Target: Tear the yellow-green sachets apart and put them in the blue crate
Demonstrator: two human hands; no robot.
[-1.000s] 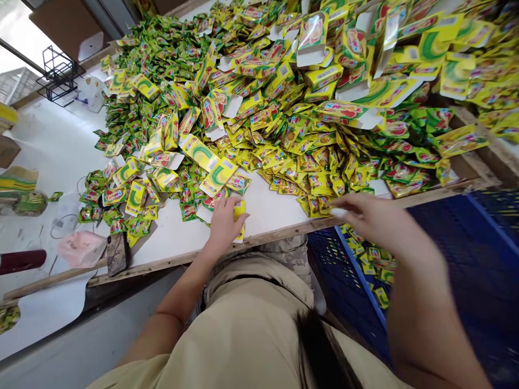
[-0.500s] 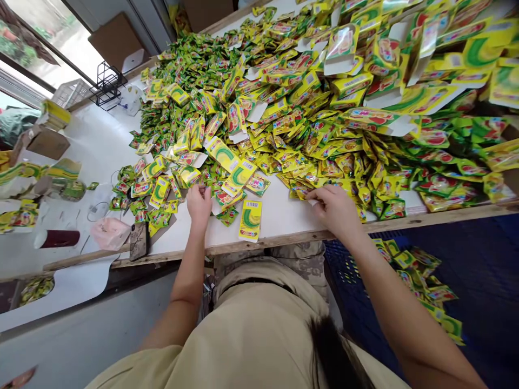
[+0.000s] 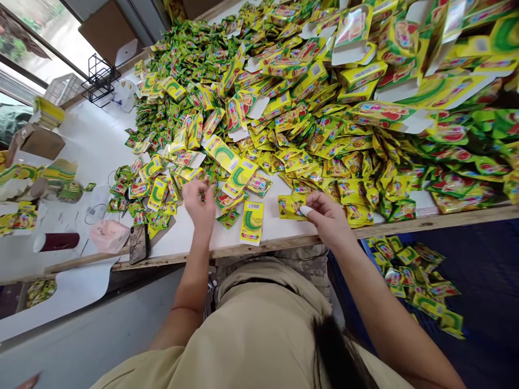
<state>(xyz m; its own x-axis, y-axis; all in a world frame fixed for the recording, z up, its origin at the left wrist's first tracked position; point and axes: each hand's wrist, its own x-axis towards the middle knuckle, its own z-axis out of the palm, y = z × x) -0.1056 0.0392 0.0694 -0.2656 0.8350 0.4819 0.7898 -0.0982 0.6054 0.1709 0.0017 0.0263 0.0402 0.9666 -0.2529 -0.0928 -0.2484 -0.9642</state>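
Yellow sachet in pinch-closed right hand

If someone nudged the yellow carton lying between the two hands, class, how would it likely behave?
The yellow carton would probably slide rather than roll, since it lies on its broad face on the white tabletop. Its straight edges suggest it is fairly stiff. It looks slim, so it may be light.
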